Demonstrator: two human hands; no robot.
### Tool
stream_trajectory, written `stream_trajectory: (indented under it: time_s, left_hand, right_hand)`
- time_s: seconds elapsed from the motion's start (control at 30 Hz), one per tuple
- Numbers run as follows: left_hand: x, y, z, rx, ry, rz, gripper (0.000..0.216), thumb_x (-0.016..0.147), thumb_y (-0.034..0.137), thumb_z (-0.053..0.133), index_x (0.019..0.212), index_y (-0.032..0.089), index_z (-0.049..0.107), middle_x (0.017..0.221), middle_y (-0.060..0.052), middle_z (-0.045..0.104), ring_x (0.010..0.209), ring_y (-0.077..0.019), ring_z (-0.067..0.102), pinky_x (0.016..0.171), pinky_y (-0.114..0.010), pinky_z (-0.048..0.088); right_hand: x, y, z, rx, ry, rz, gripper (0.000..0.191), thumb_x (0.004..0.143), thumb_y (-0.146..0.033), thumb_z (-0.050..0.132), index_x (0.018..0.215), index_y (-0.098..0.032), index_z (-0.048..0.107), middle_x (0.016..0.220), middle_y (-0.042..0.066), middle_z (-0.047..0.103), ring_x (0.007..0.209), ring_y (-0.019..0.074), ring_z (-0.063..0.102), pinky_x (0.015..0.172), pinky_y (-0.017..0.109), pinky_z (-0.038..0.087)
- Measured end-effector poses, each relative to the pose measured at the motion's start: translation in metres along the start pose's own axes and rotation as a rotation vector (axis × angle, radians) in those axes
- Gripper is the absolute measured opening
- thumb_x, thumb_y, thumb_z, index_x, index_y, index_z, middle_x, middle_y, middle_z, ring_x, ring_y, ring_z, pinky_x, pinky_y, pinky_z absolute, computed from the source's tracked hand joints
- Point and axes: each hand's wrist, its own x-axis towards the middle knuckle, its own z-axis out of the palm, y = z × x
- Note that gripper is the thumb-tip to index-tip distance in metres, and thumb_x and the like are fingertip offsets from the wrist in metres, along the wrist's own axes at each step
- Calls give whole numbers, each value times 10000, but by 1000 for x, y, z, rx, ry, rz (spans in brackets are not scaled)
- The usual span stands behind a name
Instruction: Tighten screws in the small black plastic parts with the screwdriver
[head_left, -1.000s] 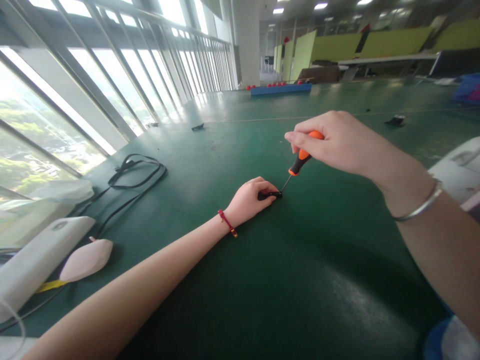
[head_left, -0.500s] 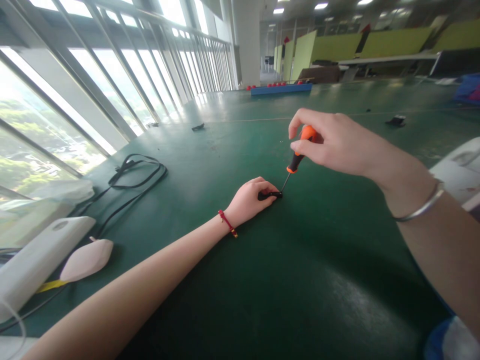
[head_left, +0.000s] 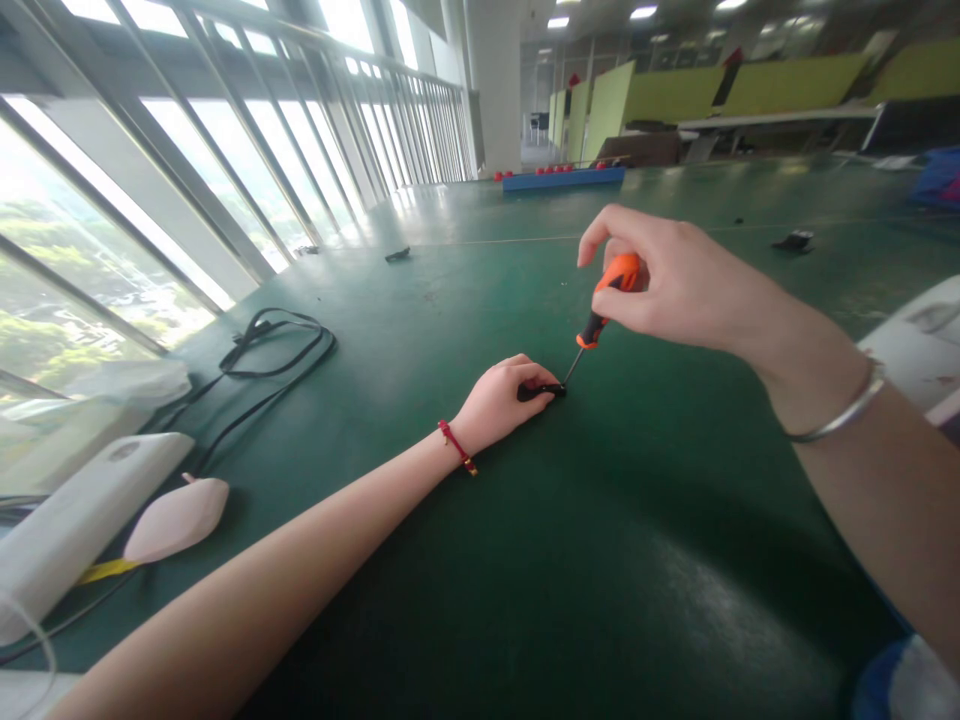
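My left hand pinches a small black part against the green tabletop, thumb on the near side and fingers on the far side. What kind of part it is, I cannot make out. Above and to the right, my right hand grips the orange-and-black handle of a screwdriver, its index finger lifted off the handle. The screwdriver leans to the right, and its thin shaft comes down to the right end of the black part. Whether a screw sits under the tip is too small to see.
On the green table, a dark cable lies coiled at left, near a pale pink rounded object and a long white object. A blue tray stands far back. Small black pieces lie at right.
My right hand has shifted slightly, with its index finger raised from the screwdriver's handle and the handle leaning a little more to the right. My left hand holds the black part in the same place.
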Motion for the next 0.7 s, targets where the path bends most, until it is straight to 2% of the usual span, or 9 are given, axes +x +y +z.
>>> stream_trajectory:
  time_s: [0.07, 0.17, 0.23, 0.33, 0.4, 0.47, 0.53, 0.6, 0.7]
  left_hand:
    - [0, 0, 0, -3, 4, 4, 194, 803, 181, 583, 951, 187, 709, 900, -39, 610, 808, -147, 584, 766, -276, 493]
    - [0, 0, 0, 1, 6, 3, 192, 801, 180, 584, 947, 186, 709, 895, -39, 610, 809, -149, 585, 765, -276, 494]
    - [0, 0, 0, 7, 5, 1, 194, 801, 182, 584, 948, 189, 710, 897, -39, 611, 814, -151, 586, 767, -277, 495]
    - [1, 0, -1, 12, 4, 2, 194, 803, 187, 582, 948, 192, 709, 899, -38, 612, 819, -152, 587, 770, -279, 496]
    - [1, 0, -1, 11, 1, 1, 192, 804, 191, 581, 946, 189, 710, 897, -38, 612, 818, -153, 587, 771, -280, 496]
    - [0, 0, 0, 9, -1, -1, 192, 804, 194, 581, 946, 188, 710, 898, -39, 612, 818, -153, 587, 770, -281, 496]
    - [0, 0, 0, 8, -2, -1, 191, 803, 193, 581, 945, 189, 709, 897, -37, 613, 813, -152, 586, 767, -281, 496]
    - [0, 0, 0, 6, -2, 3, 192, 801, 187, 582, 945, 189, 708, 897, -37, 613, 806, -148, 584, 766, -280, 496]
    - [-1, 0, 0, 3, 1, 3, 194, 798, 182, 581, 946, 185, 707, 897, -38, 610, 807, -147, 584, 771, -280, 496]
  right_hand:
    - [0, 0, 0, 1, -9, 1, 208, 756, -385, 595, 891, -227, 608, 592, -20, 519, 503, 103, 409, 512, 277, 286]
    - [0, 0, 0, -27, -20, 26, 256, 825, -440, 498, 760, -219, 609, 557, -11, 496, 479, 97, 386, 503, 282, 278]
    - [0, 0, 0, -23, -10, 25, 161, 801, -372, 534, 838, -233, 608, 566, -20, 510, 481, 99, 397, 503, 279, 287]
    - [0, 0, 0, -10, -2, 18, 217, 764, -353, 585, 952, -246, 577, 595, -26, 536, 499, 108, 424, 508, 278, 299]
    - [0, 1, 0, -20, -11, 31, 247, 827, -454, 504, 830, -224, 596, 578, -10, 527, 480, 105, 406, 502, 289, 290]
    - [0, 1, 0, -32, -14, 44, 321, 859, -470, 451, 741, -210, 599, 555, -4, 513, 458, 96, 380, 499, 296, 280]
    - [1, 2, 0, -31, 0, 38, 202, 810, -406, 543, 823, -215, 609, 563, -15, 516, 462, 93, 386, 504, 291, 282]
    - [1, 2, 0, -18, 1, 29, 229, 750, -370, 617, 927, -226, 598, 592, -24, 530, 484, 98, 411, 508, 282, 289]
    - [1, 2, 0, -25, -27, 40, 278, 808, -476, 531, 792, -214, 624, 580, -9, 524, 485, 98, 403, 508, 287, 287]
